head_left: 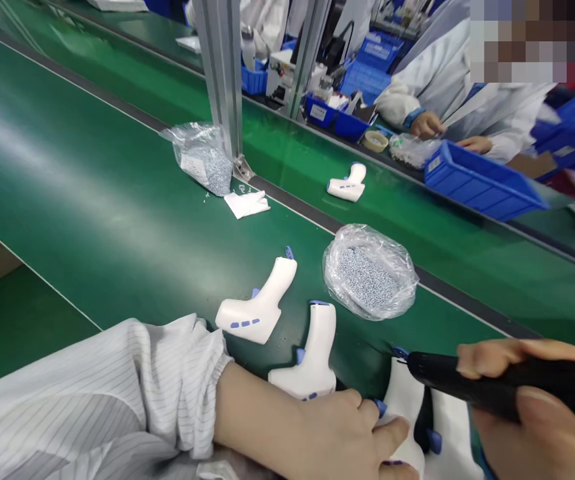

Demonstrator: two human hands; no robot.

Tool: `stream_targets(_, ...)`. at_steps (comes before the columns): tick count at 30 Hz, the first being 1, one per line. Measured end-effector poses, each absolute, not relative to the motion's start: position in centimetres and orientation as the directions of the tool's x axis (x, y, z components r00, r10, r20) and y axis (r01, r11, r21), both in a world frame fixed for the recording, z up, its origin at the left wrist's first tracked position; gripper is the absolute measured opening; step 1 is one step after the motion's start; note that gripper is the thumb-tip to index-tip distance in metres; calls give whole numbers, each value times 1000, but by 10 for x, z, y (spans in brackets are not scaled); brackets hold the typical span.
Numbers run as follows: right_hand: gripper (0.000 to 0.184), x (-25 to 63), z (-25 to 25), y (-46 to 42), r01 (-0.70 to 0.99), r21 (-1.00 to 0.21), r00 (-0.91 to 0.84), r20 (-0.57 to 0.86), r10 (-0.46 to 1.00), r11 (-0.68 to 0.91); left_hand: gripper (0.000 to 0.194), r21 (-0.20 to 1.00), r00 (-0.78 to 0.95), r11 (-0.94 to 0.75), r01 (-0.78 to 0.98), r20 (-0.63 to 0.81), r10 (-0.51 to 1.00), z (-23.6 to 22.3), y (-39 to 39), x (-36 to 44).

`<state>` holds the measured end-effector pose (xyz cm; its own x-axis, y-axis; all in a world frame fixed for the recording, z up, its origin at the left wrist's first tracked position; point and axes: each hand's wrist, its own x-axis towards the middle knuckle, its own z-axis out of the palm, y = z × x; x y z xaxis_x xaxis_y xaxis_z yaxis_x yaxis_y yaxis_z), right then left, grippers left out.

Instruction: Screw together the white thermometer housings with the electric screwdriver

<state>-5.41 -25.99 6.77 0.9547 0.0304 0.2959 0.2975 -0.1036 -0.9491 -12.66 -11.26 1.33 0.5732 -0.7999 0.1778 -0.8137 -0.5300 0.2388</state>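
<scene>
My left hand (pixel 352 433) is closed on the body of a white forehead thermometer (pixel 403 393) with a blue trigger, its fingers lying over the near end. A black electric screwdriver (pixel 447 377) is gripped in my right hand (pixel 557 433). The driver's tip is at the blue-edged handle end of that thermometer; whether a screw is there is too small to tell. Another white thermometer (pixel 450 427) lies close beside, partly under my right hand. Two more, a nearer thermometer (pixel 317 347) and a farther thermometer (pixel 252 317), lie left of my left hand.
An open plastic bag of small screws (pixel 367 277) sits ahead; a second bag (pixel 205 167) leans by a metal post (pixel 222 87), near a crumpled white paper (pixel 247 204). Across the divider are another thermometer (pixel 347 187), a blue bin (pixel 482 180) and a co-worker's hands (pixel 427 125).
</scene>
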Motion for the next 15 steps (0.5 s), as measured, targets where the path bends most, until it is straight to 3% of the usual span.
stream_targets(5,54,-47,79,-252,344,-936,935,333,121,-80,34,193,581,-548,-814,272,-767,12,-113,-129)
stream_targets(8,66,-39,77,-262,334,-943,932,328,154,-13,35,193,555,-521,-831,230,-800,15,-111,-128)
stream_targets(11,70,-34,71,-275,367,-930,916,367,166,32,37,186,533,-505,-843,157,-831,18,-109,-127)
stream_targets(15,74,-30,65,-284,425,-905,886,423,190,37,35,163,554,-530,-832,243,-796,15,-111,-128)
